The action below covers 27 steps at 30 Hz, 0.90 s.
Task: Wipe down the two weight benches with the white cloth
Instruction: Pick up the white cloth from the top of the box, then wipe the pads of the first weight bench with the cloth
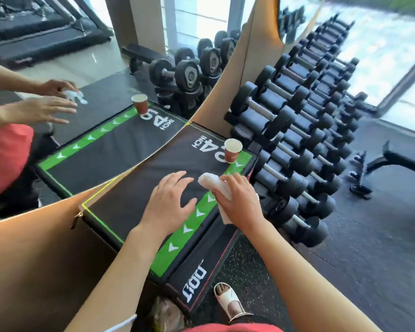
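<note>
White cloth gripped in my right hand at the plyo box's right edge, left hand spread flat; benches seemingly unwiped.

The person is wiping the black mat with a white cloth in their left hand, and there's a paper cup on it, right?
Not quite: the head view shows the white cloth in the right hand. The left hand rests flat on the black mat, with the paper cup on it.

Mirror wall, dumbbell rack, dark speckled floor, bright windows
</note>
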Each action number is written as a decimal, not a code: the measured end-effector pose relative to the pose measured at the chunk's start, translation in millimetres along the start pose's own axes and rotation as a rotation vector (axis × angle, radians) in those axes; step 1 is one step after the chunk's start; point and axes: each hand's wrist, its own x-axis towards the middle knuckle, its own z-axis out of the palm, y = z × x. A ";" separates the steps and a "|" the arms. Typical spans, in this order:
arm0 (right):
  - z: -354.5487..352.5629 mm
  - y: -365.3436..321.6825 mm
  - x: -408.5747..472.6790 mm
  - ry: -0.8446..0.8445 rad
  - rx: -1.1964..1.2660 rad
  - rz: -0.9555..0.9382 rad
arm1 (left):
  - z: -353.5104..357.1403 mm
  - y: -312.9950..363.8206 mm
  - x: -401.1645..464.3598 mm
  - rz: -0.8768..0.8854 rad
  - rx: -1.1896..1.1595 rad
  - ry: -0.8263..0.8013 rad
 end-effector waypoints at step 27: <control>-192.5 77.2 -308.0 0.366 -0.210 0.595 | 111.9 242.8 -91.3 0.584 -0.181 -0.375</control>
